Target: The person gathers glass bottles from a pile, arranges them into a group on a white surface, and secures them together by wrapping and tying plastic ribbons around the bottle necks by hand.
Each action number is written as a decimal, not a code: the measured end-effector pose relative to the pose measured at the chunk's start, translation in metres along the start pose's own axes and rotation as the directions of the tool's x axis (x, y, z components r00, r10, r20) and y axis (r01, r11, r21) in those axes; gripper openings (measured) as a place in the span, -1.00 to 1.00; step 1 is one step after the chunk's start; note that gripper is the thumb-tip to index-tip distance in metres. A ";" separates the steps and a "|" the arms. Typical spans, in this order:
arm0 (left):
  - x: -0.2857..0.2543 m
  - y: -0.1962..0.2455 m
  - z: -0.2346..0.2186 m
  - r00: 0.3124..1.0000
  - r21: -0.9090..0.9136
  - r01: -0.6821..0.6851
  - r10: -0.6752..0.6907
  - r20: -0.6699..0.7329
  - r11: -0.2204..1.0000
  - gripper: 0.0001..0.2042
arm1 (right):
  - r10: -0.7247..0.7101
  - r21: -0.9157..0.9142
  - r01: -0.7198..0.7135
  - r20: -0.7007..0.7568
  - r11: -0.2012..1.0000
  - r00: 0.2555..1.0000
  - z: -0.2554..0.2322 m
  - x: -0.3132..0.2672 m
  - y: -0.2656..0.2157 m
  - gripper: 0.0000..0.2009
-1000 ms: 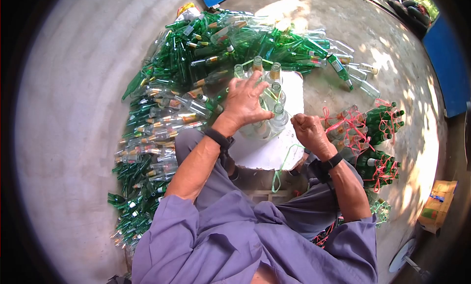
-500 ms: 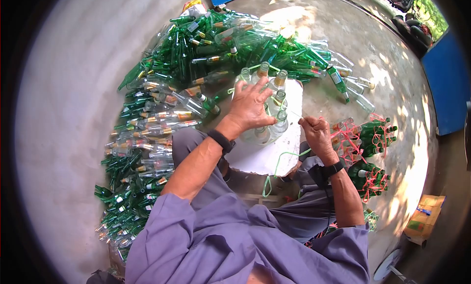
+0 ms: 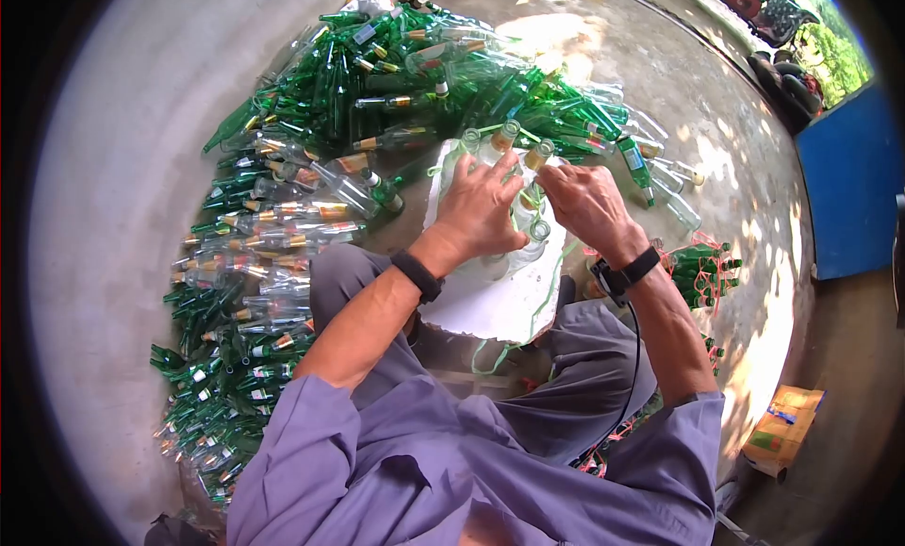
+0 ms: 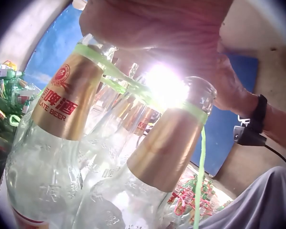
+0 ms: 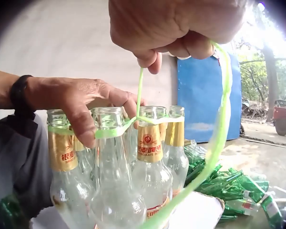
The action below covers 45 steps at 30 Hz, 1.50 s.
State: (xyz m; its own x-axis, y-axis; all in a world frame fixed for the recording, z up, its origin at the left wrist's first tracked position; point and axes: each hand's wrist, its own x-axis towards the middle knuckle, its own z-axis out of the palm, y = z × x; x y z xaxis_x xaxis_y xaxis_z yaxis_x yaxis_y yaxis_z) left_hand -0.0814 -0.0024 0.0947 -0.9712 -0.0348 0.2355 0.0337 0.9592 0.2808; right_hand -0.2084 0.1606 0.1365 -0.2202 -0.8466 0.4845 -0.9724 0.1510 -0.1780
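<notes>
Several clear glass bottles [image 5: 115, 186] with gold neck labels stand upright in a cluster on a white board [image 3: 490, 310]. Light green string [image 5: 221, 129] runs around their necks. My left hand [image 3: 479, 206] rests spread over the bottle tops, thumb and fingers against the necks; in the right wrist view the left hand [image 5: 78, 98] has its thumb beside a neck. Above the right side of the cluster, my right hand [image 3: 592, 206] has its fingers curled and pinches the string; in the right wrist view, strands run down from the right hand [image 5: 176, 26].
A large pile of green and clear bottles [image 3: 330, 84] lies left of and beyond the board. Bottles bundled with pink string [image 3: 702, 263] are on the right. Blue panels [image 3: 853, 183], a yellow carton [image 3: 782, 428] and a red vehicle [image 5: 284, 114] are farther off.
My right hand has moved from the right of the board up and left, over the bottles, with the string. The left hand has stayed on the bottle necks. The head view has shifted slightly.
</notes>
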 end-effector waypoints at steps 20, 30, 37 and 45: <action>-0.002 0.003 0.000 0.999 0.016 0.000 0.001 -0.044 1.000 -0.27 | 0.497 -0.129 -0.484 0.347 0.865 0.795 0.042 0.051 0.016 -0.85; 0.000 0.003 -0.008 0.997 0.036 0.024 -0.027 0.074 0.999 -0.27 | 0.553 -0.239 -0.499 0.396 0.833 0.733 0.028 0.062 0.003 -0.82; -0.001 0.000 -0.005 0.999 0.044 0.003 -0.005 0.050 0.999 -0.25 | 0.678 0.176 -0.731 0.280 0.659 0.679 0.036 0.009 0.042 -0.75; -0.003 -0.001 0.000 1.000 0.023 -0.017 0.017 -0.011 1.000 -0.24 | 0.708 0.665 -0.687 0.333 0.292 0.623 0.076 -0.051 0.055 -0.70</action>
State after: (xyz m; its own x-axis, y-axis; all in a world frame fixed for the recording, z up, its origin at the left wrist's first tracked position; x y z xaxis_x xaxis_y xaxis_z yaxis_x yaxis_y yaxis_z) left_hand -0.0787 -0.0036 0.0939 -0.9678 -0.0218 0.2509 0.0445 0.9657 0.2558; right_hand -0.2444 0.1732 0.0376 -0.7996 -0.5906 -0.1092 -0.0813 0.2866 -0.9546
